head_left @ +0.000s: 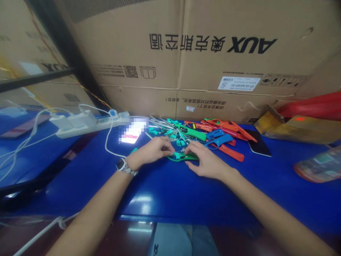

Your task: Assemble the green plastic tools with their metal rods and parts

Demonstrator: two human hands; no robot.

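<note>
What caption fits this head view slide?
Left hand and right hand hold a green handle piece on a blue table.

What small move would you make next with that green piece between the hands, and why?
Probably press the teal part into the green handle shell: the left hand pinches it at the shell's end, the right hand holds the shell on the blue table. Whether it is already seated is too small to tell.
</note>
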